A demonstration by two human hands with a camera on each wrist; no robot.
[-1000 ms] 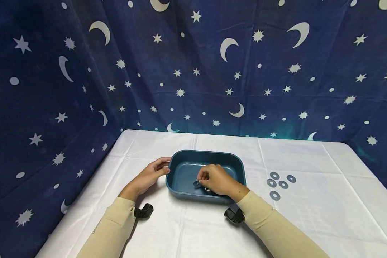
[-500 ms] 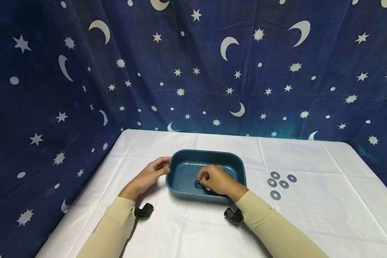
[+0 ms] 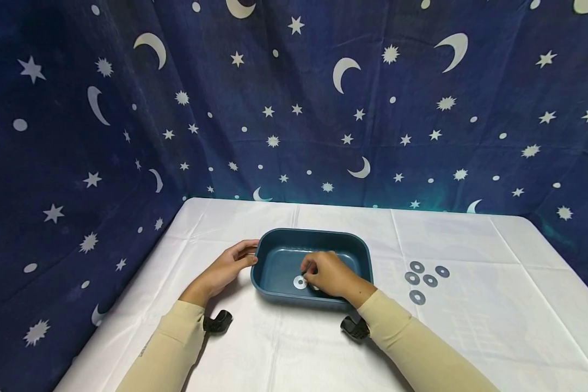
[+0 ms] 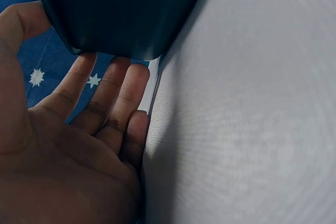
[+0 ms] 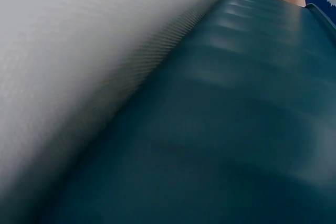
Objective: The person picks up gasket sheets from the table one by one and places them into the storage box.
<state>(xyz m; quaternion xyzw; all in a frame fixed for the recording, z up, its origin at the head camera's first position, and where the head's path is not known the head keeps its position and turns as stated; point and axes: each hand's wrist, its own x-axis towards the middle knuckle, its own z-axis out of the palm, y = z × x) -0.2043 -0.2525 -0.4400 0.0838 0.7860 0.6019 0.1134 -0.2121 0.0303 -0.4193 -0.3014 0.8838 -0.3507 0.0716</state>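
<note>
A teal oblong bin (image 3: pixel 274 293) stands on the white-covered table. My left hand (image 3: pixel 224 268) touches its left end; in the left wrist view the extended fingers (image 4: pixel 107 90) meet the end wall, the thumb up near the rim. Inside the bin, my right hand (image 3: pixel 329 274) has its fingers curled down, thumb and forefinger pinching at the edge of a flat metal washer (image 3: pixel 300 282). Another washer (image 3: pixel 316 287) shows partly under that hand. The right wrist view has only the bin's outer side wall (image 5: pixel 210 108), so the right fingertips are hidden there.
Several grey washers (image 3: pixel 429 281) lie loosely grouped on the white cloth (image 3: pixel 475 337) right of the bin. A dark blue curtain (image 3: pixel 304 81) with moons and stars hangs behind the table and along its left side.
The washer at my right fingertips has turned from dark to bright as its angle shifted. My right hand barely moves; the left hand and the bin stay in place.
</note>
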